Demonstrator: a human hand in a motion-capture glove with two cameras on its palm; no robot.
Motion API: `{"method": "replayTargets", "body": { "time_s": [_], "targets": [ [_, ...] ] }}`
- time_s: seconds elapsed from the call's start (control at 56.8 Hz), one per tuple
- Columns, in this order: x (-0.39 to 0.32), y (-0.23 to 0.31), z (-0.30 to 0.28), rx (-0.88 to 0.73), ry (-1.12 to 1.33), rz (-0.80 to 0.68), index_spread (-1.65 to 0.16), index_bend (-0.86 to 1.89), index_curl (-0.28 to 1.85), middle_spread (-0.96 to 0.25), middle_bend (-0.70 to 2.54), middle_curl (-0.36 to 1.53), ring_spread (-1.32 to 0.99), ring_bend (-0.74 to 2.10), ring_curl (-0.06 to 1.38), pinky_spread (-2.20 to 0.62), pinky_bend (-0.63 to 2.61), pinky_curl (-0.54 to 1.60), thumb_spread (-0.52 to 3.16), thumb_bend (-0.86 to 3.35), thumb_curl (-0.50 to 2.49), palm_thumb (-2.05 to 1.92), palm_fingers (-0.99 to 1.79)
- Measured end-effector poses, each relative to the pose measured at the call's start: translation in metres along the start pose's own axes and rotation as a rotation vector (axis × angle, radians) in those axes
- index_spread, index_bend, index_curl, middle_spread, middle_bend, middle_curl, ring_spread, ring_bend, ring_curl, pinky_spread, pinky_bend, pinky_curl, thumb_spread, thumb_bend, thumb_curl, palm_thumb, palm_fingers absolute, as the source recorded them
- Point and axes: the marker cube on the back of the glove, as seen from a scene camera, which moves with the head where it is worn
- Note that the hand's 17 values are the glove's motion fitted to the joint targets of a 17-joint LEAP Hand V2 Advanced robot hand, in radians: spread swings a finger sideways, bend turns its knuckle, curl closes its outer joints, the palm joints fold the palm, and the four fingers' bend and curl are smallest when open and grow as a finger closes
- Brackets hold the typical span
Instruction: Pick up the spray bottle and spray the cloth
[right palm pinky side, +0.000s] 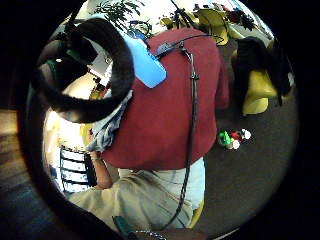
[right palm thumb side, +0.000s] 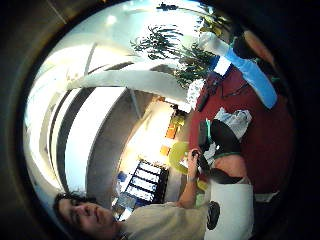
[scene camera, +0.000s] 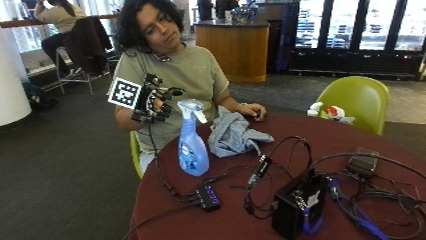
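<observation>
Blue spray bottle (scene camera: 192, 140) stands upright on the table (scene camera: 373, 140), just beside the cloth (scene camera: 231, 133). Gloved hand (scene camera: 154, 98) hovers above, fingers loosely curled, holding nothing. Best approach: drop down, wrap the neck, forefinger on trigger.

Outside view across the table (scene camera: 373, 145) toward the person; both palm views nearer, sharing it.

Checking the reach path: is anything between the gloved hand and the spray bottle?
Nothing: outside view shows bare air between the gloved right hand and spray bottle.
</observation>
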Motion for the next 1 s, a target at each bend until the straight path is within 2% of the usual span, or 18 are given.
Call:
{"method": "replayTargets", "body": {
  "time_s": [0.07,0.176,0.282,0.369,0.44,0.475,0.545,0.757,0.88,1.003],
  "targets": [
    [-0.002,-0.010,0.008,-0.001,-0.006,0.064,-0.32,0.13,0.23,0.03,0.21,0.34,-0.05,0.48,0.33,0.08,0.40,0.33,1.06,0.01,0.43,0.84,0.72],
    [0.005,-0.024,0.017,0.000,-0.046,-0.026,-0.31,0.11,0.23,0.02,0.22,0.36,-0.06,0.49,0.34,0.08,0.40,0.34,1.05,-0.01,0.45,0.87,0.77],
    [0.008,-0.045,0.029,0.062,-0.098,0.022,-0.28,0.08,0.22,-0.03,0.26,0.38,-0.09,0.55,0.36,-0.06,0.48,0.35,1.02,-0.01,0.47,0.91,1.09],
    [0.016,-0.056,0.037,0.058,-0.125,-0.016,-0.27,0.09,0.23,-0.07,0.28,0.41,-0.12,0.62,0.41,-0.16,0.56,0.40,0.96,-0.01,0.50,0.95,1.20],
    [0.019,-0.066,0.045,0.093,-0.167,0.023,-0.26,0.13,0.25,-0.10,0.34,0.45,-0.14,0.67,0.45,-0.20,0.64,0.44,0.89,-0.01,0.52,0.99,1.28],
    [0.020,-0.070,0.049,0.122,-0.202,0.032,-0.26,0.21,0.28,-0.13,0.41,0.49,-0.16,0.70,0.47,-0.20,0.71,0.47,0.89,0.00,0.54,1.01,1.42],
    [0.024,-0.080,0.057,0.163,-0.241,0.024,-0.26,0.40,0.35,-0.15,0.52,0.55,-0.17,0.77,0.51,-0.20,0.76,0.51,0.92,0.00,0.57,1.00,1.50],
    [0.031,-0.087,0.072,0.083,-0.220,0.029,-0.26,0.74,0.53,-0.20,0.78,0.71,-0.20,0.97,0.61,-0.19,0.88,0.61,0.92,0.00,0.67,1.02,1.35],
    [0.028,-0.081,0.063,0.065,-0.123,-0.046,-0.25,0.80,0.60,-0.21,0.87,0.78,-0.20,1.04,0.65,-0.19,0.94,0.65,0.89,0.00,0.72,1.02,1.27],
    [0.019,-0.073,0.046,-0.004,-0.032,-0.026,-0.24,0.73,0.63,-0.20,0.86,0.81,-0.20,1.06,0.67,-0.18,1.00,0.68,0.94,-0.01,0.76,0.99,1.19]
  ]
}}
